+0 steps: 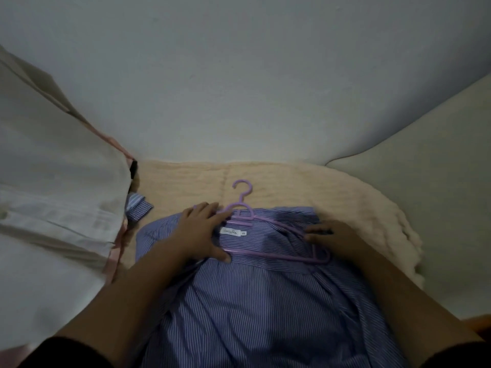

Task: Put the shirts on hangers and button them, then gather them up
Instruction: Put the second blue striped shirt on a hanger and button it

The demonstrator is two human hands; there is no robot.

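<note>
The light is dim and the lower corners are cut off, so both forearms run out of the picture at dark sleeves. 1 blue striped shirt (265,301) lies spread open, inside up, on a cream fuzzy blanket (345,197), collar end away from the person; its hem and sleeves pass below the edge. 1 purple plastic hanger (268,229) lies on the collar area, hook pointing away onto the blanket, its left shoulder hidden under the left hand (202,232). That hand lies over the hanger and shirt with fingers spread and thumb on the lower bar; whether it grips is unclear. The right hand (332,237) has its fingers curled at the hanger's right arm, the fingertips partly tucked into fabric. A white neck label (233,232) carries script too blurred to read, with a small size tab beside it. 1 folded blue checked cloth (138,207) peeks out at the left beside pale fabric (58,181).
</note>
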